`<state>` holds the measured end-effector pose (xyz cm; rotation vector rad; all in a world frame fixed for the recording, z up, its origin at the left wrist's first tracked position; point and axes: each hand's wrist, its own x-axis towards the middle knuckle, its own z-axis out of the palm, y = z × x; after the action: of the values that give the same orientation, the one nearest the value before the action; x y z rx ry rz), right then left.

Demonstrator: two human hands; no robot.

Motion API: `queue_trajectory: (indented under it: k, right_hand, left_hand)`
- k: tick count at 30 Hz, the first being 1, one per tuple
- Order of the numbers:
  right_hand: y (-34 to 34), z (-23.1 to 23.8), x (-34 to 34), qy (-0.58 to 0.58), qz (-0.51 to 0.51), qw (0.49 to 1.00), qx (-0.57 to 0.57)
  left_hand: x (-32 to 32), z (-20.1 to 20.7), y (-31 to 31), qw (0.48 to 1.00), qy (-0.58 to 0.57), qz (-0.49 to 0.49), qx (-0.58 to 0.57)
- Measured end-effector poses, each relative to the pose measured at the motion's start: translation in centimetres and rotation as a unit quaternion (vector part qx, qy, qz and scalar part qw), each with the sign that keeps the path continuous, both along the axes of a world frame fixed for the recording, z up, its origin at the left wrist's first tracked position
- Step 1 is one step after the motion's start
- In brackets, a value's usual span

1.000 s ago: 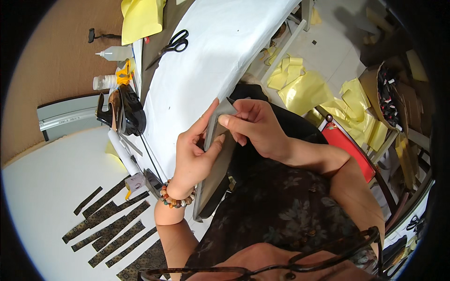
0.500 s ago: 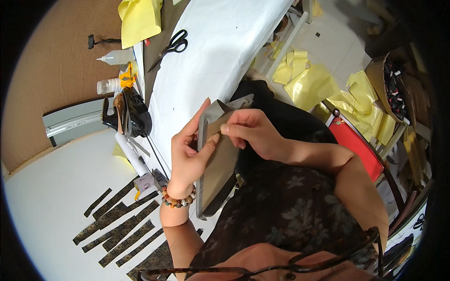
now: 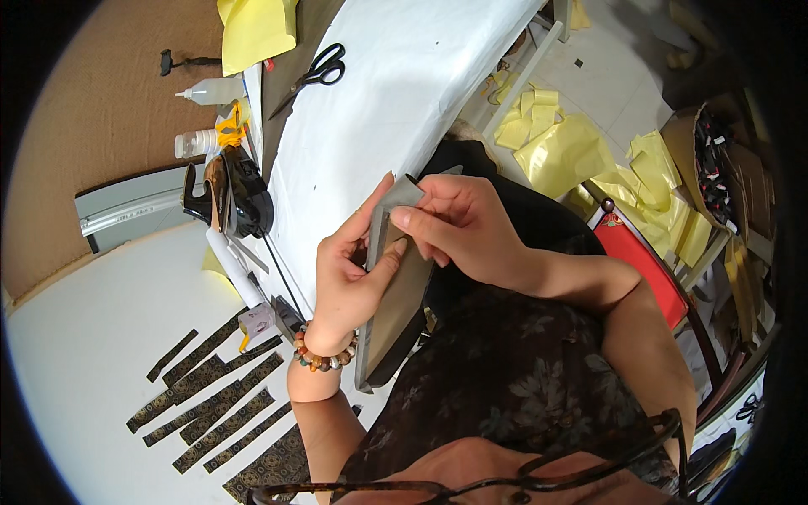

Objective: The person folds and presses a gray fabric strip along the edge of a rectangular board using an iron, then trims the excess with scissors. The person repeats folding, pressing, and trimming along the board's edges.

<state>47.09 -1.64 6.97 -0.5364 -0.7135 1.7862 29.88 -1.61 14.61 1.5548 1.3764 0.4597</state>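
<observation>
A flat board (image 3: 396,307) with a tan-brown face and grey fabric folded over its edges is tilted in front of my body. My left hand (image 3: 349,273) grips its left edge, thumb on the brown face and fingers behind. At the top corner, my right hand (image 3: 471,223) pinches the grey fabric (image 3: 399,195) between thumb and forefinger, pressing it over the edge. The right hand's other fingers are curled and partly hidden. A beaded bracelet (image 3: 323,353) circles my left wrist.
Black scissors (image 3: 323,69) lie on the white-covered table (image 3: 379,93). Left are a glossy black iron-like tool (image 3: 248,198), a squeeze bottle (image 3: 215,91), a clear jar (image 3: 195,144) and dark patterned strips (image 3: 198,387). Yellow sheets (image 3: 568,151) litter the floor beside a red chair (image 3: 644,269).
My right hand has moved up and slightly left to the board's top corner. The grey flap that stood up there is now folded down under the thumb.
</observation>
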Motion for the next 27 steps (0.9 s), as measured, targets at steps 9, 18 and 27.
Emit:
queue_trajectory:
  k: [9, 18, 27]
  right_hand:
    - [-0.5, 0.2, 0.1, 0.127, 0.061, 0.979, -0.145]
    - [-0.7, -0.6, -1.2, 0.137, 0.036, 0.982, -0.125]
    - [-1.0, -0.6, -1.4, 0.12, 0.041, 0.981, -0.148]
  left_hand:
    - [0.8, 0.1, 0.0, 1.0, -0.008, 0.002, -0.005]
    - [0.6, 0.2, 0.2, 1.0, 0.004, -0.01, 0.002]
    - [0.7, -0.1, -0.1, 0.999, 0.021, -0.021, 0.028]
